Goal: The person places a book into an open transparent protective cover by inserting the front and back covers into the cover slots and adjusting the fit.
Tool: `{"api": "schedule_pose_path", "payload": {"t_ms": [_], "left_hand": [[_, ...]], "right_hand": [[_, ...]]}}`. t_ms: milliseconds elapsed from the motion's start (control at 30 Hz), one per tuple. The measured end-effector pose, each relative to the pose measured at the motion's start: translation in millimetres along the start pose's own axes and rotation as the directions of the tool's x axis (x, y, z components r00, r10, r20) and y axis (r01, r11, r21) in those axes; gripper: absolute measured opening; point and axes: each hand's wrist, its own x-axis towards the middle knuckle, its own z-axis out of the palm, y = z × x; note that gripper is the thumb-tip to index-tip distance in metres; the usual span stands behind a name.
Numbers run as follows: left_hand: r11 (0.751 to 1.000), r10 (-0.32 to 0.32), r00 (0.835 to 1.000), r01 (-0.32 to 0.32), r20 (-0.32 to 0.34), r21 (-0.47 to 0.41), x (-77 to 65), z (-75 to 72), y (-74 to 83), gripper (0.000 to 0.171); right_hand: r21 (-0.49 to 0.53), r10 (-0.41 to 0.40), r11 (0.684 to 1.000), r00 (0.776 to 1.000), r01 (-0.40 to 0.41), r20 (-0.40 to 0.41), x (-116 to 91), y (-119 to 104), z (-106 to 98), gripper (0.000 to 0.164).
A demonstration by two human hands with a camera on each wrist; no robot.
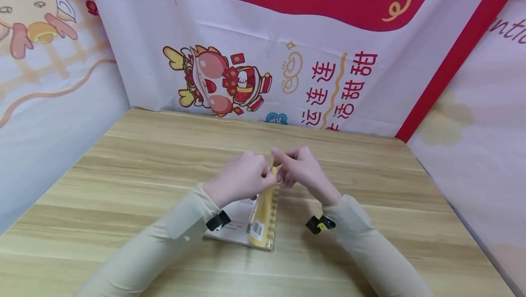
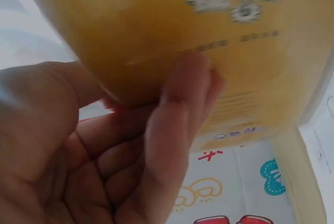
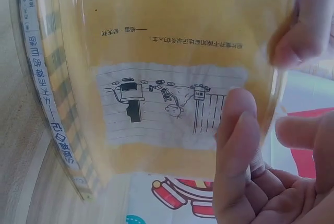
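A paperback book with a yellow cover (image 1: 265, 215) in a clear plastic sleeve lies at the table's middle, its yellow side lifted up from a white printed side (image 1: 234, 221). My left hand (image 1: 246, 176) pinches the free edge of the yellow cover (image 2: 130, 41) between thumb and fingers. On the far side of that edge is my right hand (image 1: 302, 171), its fingers (image 3: 235, 130) overlapping the cover's drawing in the right wrist view. The right thumb stands apart from those fingers, beside the cover's edge. A checked spine (image 3: 78, 125) with printed characters runs along the book's side.
The wood-grain table (image 1: 135, 174) spreads around the book. Behind it hangs a white and red printed cloth (image 1: 246, 23), with more printed cloth on the left and right sides. Dark wrist cameras (image 1: 218, 220) sit on both sleeves.
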Motion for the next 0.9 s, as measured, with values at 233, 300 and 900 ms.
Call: {"api": "schedule_pose_path", "payload": {"t_ms": [233,300,900], "left_hand": [[0.983,-0.145,0.983,0.156,0.112,-0.094,-2.5,-12.0,-6.3,0.033],[0.981,-0.157,0.979,0.169,0.129,-0.092,-3.2,-14.0,-8.9,0.031],[0.967,-0.201,0.963,0.224,0.18,-0.118,-4.1,-21.1,-19.0,0.022]], "right_hand": [[0.007,0.008,1.0,1.0,-0.008,0.016,-2,1,-7,0.047],[-0.01,0.012,1.0,1.0,-0.011,0.024,-3,2,-9,0.042],[-0.24,0.097,0.969,0.98,-0.053,0.176,-4,13,-23,0.021]]}}
